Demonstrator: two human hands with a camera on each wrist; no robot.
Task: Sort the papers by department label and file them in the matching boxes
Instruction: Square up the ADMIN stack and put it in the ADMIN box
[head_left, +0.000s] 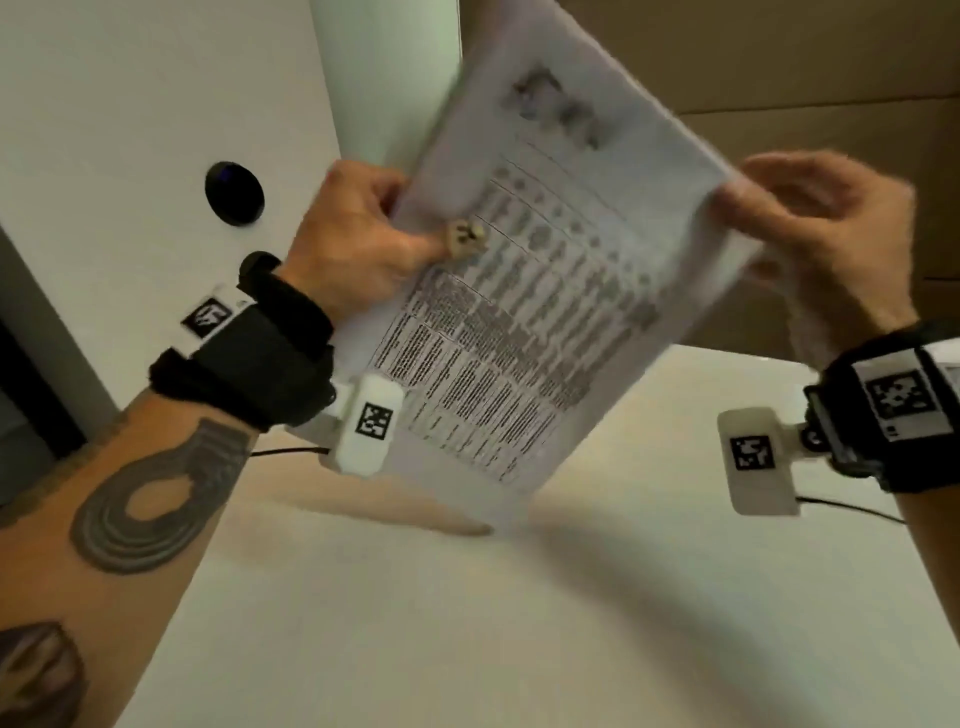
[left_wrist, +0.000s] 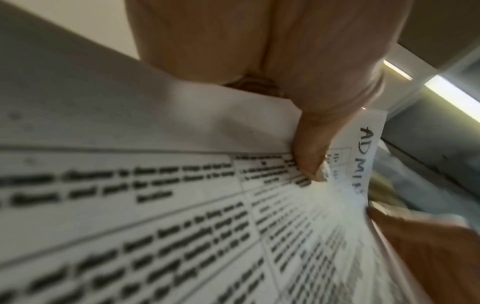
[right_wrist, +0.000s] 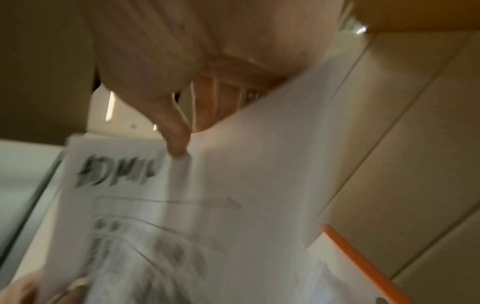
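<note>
Two hands hold a stack of papers (head_left: 545, 291) tilted in the air above the pale surface (head_left: 467, 623). The left hand (head_left: 358, 244) pinches the stack at its left edge, thumb on the printed face and fingers behind. The right hand (head_left: 821, 228) is curled at the opposite edge, where the corner of the top sheet is nipped between thumb and fingertips. On the top sheet a handwritten label (left_wrist: 363, 160) is read as "ADMIN" in the left wrist view, although its last letters are blurred.

The step in hand is judged to be the reading of the label and the separation of one sheet. Brown cardboard (head_left: 779, 78) is seen behind the papers; whether it belongs to a filing box cannot be told, and no box label is visible. For the next move, the top sheet should be peeled free with the right hand while the remainder is kept pinched by the left, and the matching box must be located.
</note>
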